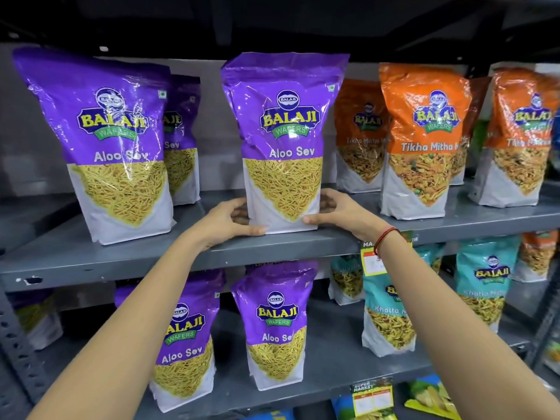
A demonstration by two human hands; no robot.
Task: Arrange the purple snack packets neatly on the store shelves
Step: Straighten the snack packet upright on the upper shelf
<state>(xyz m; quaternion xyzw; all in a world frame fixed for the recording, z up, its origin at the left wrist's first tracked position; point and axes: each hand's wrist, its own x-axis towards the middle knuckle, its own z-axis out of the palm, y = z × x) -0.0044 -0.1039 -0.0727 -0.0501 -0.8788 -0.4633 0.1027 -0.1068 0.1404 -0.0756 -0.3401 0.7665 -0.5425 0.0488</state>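
Note:
A purple Aloo Sev packet (283, 131) stands upright near the front of the grey upper shelf (181, 253). My left hand (230, 221) grips its lower left side and my right hand (333, 212) grips its lower right side. To the left stands another purple packet (112, 140), with a third purple packet (183, 140) behind it. On the lower shelf (333, 359) stand two more purple packets, one at the left (185, 341) and one in the middle (274, 322).
Orange Tikha Mitha packets (421, 137) fill the upper shelf to the right. Teal Khatta Mitha packets (481, 283) stand at the lower right. A price tag (371, 259) hangs from the upper shelf's edge. A perforated upright (15, 353) runs down the left.

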